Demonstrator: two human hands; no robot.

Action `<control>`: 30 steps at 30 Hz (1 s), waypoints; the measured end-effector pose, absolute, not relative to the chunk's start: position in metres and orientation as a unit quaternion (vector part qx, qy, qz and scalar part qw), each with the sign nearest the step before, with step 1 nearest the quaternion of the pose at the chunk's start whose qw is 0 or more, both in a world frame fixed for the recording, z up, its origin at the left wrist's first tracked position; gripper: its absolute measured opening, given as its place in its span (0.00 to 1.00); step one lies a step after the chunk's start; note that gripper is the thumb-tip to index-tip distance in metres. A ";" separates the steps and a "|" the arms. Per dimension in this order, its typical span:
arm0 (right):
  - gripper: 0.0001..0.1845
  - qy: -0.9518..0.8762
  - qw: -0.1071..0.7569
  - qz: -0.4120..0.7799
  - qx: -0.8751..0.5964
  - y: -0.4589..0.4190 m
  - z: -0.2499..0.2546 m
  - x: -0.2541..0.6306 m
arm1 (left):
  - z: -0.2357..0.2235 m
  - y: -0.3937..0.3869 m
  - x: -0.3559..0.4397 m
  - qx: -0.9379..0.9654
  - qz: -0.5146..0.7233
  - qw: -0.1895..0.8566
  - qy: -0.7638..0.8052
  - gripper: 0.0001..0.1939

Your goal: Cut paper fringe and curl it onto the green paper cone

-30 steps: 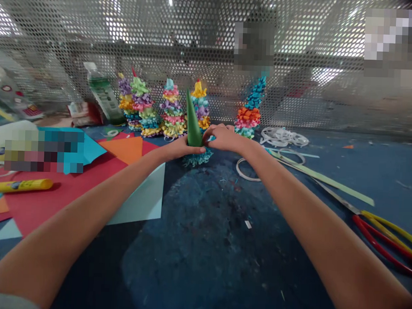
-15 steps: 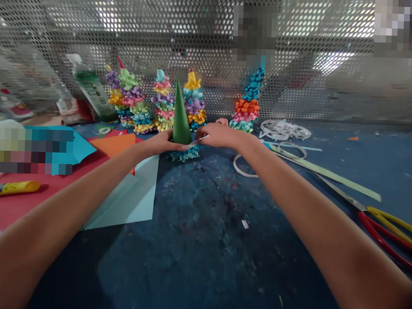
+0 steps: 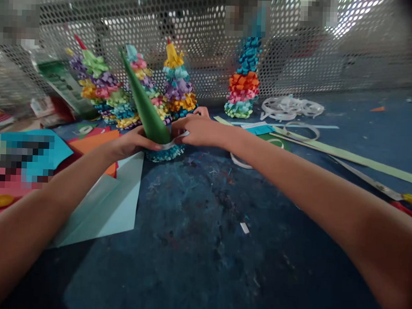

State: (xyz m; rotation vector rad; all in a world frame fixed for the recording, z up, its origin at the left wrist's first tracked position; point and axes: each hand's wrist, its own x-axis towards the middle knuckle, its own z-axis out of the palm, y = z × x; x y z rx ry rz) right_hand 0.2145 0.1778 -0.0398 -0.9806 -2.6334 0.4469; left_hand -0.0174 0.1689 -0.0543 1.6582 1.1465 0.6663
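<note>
A green paper cone (image 3: 145, 103) leans to the left, with a light-blue fringed paper band (image 3: 165, 154) around its bottom edge. My left hand (image 3: 134, 140) is closed on the cone's lower left side, its thumb lying low across the front. My right hand (image 3: 196, 127) has its fingers pinched on a narrow white strip (image 3: 174, 142) that runs across the cone's front just above the fringe. The far side of the cone and some of my left fingers are hidden.
Behind stand several curled-paper cones, one blue and orange (image 3: 244, 81), before a perforated metal screen (image 3: 203, 32). Coloured paper sheets (image 3: 123, 205) lie left. White strip coils (image 3: 290, 108), pale green strips (image 3: 361, 157) and scissors (image 3: 380, 185) lie right.
The view has shifted and come closer. The green cone leans further left than before. Both hands keep hold, and more of the white strip now lies along the cone's front.
</note>
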 end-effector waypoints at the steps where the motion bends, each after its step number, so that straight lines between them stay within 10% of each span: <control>1: 0.10 -0.914 0.158 0.157 -0.338 0.176 -0.042 0.216 | -0.052 0.168 -0.020 0.683 0.270 0.487 0.473 0.20; 21: 0.09 -0.925 0.159 0.210 -0.274 0.157 -0.039 0.230 | -0.035 0.158 -0.027 0.733 0.169 0.508 0.419 0.23; 30: 0.06 -0.912 0.113 0.287 -0.270 0.141 -0.025 0.248 | -0.017 0.155 -0.044 0.789 0.150 0.345 0.486 0.25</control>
